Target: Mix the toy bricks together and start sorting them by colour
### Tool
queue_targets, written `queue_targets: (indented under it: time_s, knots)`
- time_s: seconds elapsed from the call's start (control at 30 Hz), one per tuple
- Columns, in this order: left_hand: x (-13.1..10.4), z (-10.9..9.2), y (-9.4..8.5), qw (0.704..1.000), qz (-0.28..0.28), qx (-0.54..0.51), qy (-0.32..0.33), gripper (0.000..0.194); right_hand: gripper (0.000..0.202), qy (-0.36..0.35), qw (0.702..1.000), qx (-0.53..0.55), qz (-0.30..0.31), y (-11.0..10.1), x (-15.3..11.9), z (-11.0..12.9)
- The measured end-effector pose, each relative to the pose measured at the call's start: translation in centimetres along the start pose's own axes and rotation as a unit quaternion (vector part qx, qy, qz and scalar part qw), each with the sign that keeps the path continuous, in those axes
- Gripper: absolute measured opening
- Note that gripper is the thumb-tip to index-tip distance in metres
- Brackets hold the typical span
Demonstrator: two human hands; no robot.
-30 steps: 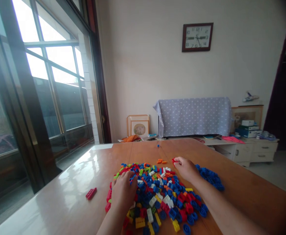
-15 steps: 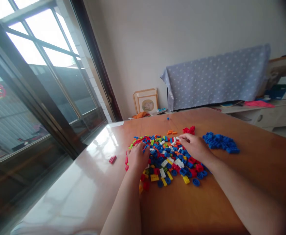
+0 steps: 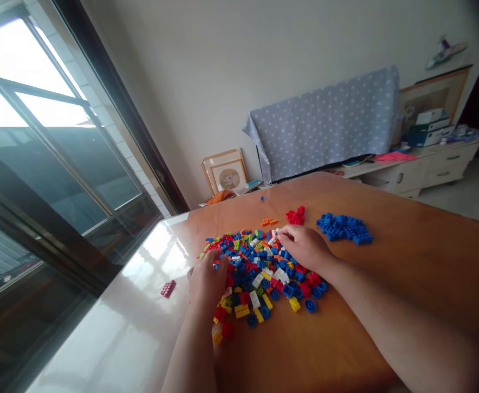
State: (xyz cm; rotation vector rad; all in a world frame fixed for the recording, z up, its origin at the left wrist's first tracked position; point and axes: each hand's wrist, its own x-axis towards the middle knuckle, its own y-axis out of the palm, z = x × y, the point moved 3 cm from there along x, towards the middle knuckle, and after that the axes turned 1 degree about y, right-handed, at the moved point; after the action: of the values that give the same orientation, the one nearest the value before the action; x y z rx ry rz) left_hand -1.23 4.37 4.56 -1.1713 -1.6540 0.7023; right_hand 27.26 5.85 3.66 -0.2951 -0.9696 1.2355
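Note:
A mixed pile of toy building bricks (image 3: 258, 281) in blue, red, yellow, white, green and orange lies spread on the table. My left hand (image 3: 207, 277) rests at the pile's left edge, thumb and fingers apart and curved down among the bricks. No brick shows in its grip. At the far right edge of the pile is my right hand (image 3: 307, 246), its thumb and fingertips drawn together. Something small and whitish shows at those fingertips, but I cannot tell what it is or whether it is held.
Beyond my right hand sit a heap of blue bricks (image 3: 343, 228) and a smaller red cluster (image 3: 295, 215). A few orange bricks (image 3: 269, 222) lie behind the pile. One pinkish-red brick (image 3: 168, 289) is off to the left on the glossy wooden table (image 3: 321, 349).
The view has turned to the right, so everything sits further left in the picture. Both hands stay at the same sides of the pile; the left hand's fingers look more spread.

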Motion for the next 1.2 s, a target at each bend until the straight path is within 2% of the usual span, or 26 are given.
queue_targets:
  time_s: [0.23,0.67,0.83,1.0,1.2]
  knots:
    - [0.1,0.4,0.3,0.999,0.024,-0.029,0.001,0.03,0.02,-0.023,0.999,-0.007,0.028,-0.1,0.0,0.6]
    - [-0.5,-0.7,0.8,0.993,0.07,-0.002,0.09,0.026,0.015,-0.009,0.992,-0.021,0.126,0.0,-0.3,0.7]
    - [-0.8,-1.5,0.8,0.987,0.094,0.001,0.128,0.023,0.013,-0.029,0.983,-0.023,0.181,-0.6,-0.8,1.8]
    - [-1.1,-1.6,0.9,0.986,0.093,0.011,0.14,0.023,0.013,-0.043,0.966,-0.034,0.252,-0.9,-1.9,3.3]
    - [-1.0,-1.4,1.3,0.988,0.091,0.027,0.124,0.026,0.023,-0.088,0.961,-0.085,0.247,-0.1,-3.0,4.6]
